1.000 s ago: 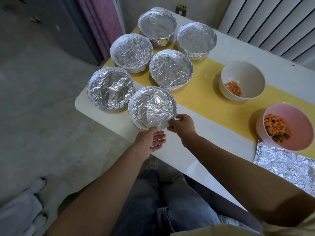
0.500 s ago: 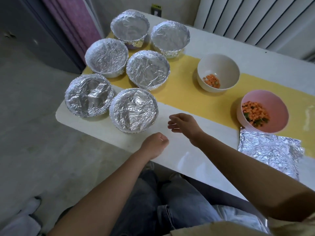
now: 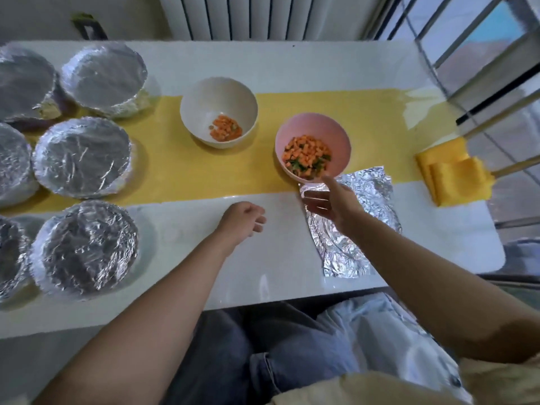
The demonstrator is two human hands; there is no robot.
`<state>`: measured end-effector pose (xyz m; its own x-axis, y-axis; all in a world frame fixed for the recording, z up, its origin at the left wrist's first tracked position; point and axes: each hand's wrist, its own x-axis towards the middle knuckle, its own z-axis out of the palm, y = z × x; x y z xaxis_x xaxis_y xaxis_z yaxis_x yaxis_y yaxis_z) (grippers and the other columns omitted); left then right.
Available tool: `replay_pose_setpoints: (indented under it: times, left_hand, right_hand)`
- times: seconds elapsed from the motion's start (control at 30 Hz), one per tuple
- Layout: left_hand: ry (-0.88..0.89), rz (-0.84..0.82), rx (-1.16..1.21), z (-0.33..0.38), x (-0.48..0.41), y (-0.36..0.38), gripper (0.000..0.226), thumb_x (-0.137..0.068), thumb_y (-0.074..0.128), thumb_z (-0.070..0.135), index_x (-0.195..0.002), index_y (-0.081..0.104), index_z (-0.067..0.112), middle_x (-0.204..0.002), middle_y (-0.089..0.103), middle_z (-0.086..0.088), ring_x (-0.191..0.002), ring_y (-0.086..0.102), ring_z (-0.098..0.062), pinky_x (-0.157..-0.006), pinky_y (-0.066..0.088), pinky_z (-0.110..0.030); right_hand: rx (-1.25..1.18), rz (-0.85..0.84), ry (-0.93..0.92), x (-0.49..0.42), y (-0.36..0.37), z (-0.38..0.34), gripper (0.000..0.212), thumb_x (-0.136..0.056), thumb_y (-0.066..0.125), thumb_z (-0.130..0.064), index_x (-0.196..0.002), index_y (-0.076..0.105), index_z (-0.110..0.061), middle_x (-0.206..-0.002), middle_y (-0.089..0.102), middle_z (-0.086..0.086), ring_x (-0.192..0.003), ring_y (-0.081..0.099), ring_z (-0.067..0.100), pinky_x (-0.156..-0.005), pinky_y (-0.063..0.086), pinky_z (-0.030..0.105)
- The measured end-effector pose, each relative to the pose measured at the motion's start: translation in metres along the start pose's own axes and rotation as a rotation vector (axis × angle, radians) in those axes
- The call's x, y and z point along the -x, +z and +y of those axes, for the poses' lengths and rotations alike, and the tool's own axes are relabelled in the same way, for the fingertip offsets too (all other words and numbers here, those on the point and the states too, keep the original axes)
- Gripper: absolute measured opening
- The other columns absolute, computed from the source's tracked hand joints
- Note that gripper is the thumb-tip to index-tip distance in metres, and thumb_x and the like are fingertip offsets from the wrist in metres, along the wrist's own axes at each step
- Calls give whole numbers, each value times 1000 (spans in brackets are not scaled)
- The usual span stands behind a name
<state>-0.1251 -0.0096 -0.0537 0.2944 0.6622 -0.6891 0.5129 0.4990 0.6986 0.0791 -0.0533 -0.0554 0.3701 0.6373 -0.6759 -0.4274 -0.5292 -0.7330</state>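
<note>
The right hand (image 3: 333, 203) hangs open, fingers spread and loosely bent, holding nothing; half a second ago it was further left, just off the nearest foil-covered bowl (image 3: 84, 249), and it has since swung toward the right side of the tabletop (image 3: 277, 258). It now hovers over the far left corner of the foil sheet (image 3: 371, 194), its thumb tip just short of the near rim of the pink bowl (image 3: 340, 133); whether it touches either I cannot tell. The left hand (image 3: 242, 219) was a tighter fist at the near edge and has moved further in over the bare tabletop, loosely curled and holding nothing. The foil sheet lies flat and crumpled, its long axis running from the near edge toward the far edge with a slight slant, its far end tucked against the pink bowl. That bowl stands upright on the yellow runner (image 3: 204, 176), right of middle, holding diced carrot (image 3: 304, 152) with green bits. A white bowl (image 3: 219, 95) with a few carrot pieces stands just left of it and further back. A folded yellow cloth (image 3: 455, 176) lies at the right edge.
</note>
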Motion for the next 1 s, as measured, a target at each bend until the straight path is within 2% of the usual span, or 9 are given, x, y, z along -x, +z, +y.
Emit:
replay_pose_setpoints:
  times: [0.2, 0.33, 0.47, 0.53, 0.67, 0.77, 0.83, 0.93, 1.0]
  left_hand:
    - [-84, -40, 187, 40, -24, 19, 13, -100, 47, 22, -98, 57, 13, -105, 64, -9, -74, 63, -18, -69, 48, -27]
    - [-114, -3, 251, 54, -29, 17, 25, -99, 50, 35, -116, 51, 16, -109, 61, -7, -88, 66, -23, -84, 54, -37]
    - [-151, -20, 325, 52, -25, 11, 36, -95, 55, 44, -120, 54, 17, -112, 63, -9, -99, 68, -27, -80, 59, -42]
    - [-156, -18, 323, 47, -22, 13, 35, -96, 55, 37, -122, 55, 13, -111, 66, -14, -95, 69, -28, -74, 61, -39]
    - [-84, 166, 282, 29, -13, 16, 23, -96, 39, 6, -118, 47, 11, -122, 59, -13, -89, 67, -27, -58, 61, -33]
    - [-35, 294, 270, 14, -7, 9, 26, -95, 39, 5, -120, 47, 11, -126, 57, -13, -81, 66, -25, -66, 61, -40]
    - [-47, 357, 344, 7, -2, 2, 26, -96, 39, 5, -121, 47, 8, -127, 56, -13, -71, 66, -21, -63, 61, -38]
    - [-59, 420, 415, -4, 5, -7, 29, -96, 39, 3, -124, 46, 7, -130, 52, -13, -69, 63, -18, -51, 60, -31]
    - [-71, 432, 434, -10, 12, -11, 27, -96, 39, 2, -122, 44, 8, -130, 52, -13, -65, 64, -19, -48, 58, -29]
  right_hand:
    - [60, 32, 42, -24, 3, -14, 35, -91, 42, -1, -123, 53, 4, -88, 68, 21, -60, 68, 23, -53, 56, 29]
    - [83, 123, -16, -24, 0, -13, 32, -91, 43, -5, -123, 47, 1, -94, 68, 26, -59, 69, 24, -53, 57, 30]
    - [185, 119, -38, -5, -11, -9, 27, -93, 47, -11, -120, 46, -6, -86, 69, 24, -58, 68, 26, -55, 59, 33]
    - [251, 78, -45, 7, -12, -4, 27, -93, 47, -12, -119, 48, -6, -82, 69, 24, -56, 68, 27, -55, 59, 34]
    - [309, -34, -63, 23, -7, 11, 28, -95, 47, -15, -122, 48, -7, -75, 69, 18, -58, 68, 24, -59, 57, 33]
    - [303, -128, -106, 32, -2, 17, 30, -101, 45, -30, -122, 50, -10, -85, 70, 18, -71, 69, 26, -66, 54, 33]
    - [305, -76, -146, 33, 2, 24, 38, -102, 37, -44, -121, 52, -16, -102, 68, 17, -87, 66, 26, -77, 50, 34]
    - [678, 99, -308, 23, 1, 50, 49, -101, 33, -44, -131, 54, -11, -137, 51, 16, -127, 45, 28, -103, 34, 36]
    - [966, 14, -280, 20, -1, 69, 55, -100, 38, -44, -145, 40, -13, -156, 27, 14, -145, 21, 29, -116, 22, 42]
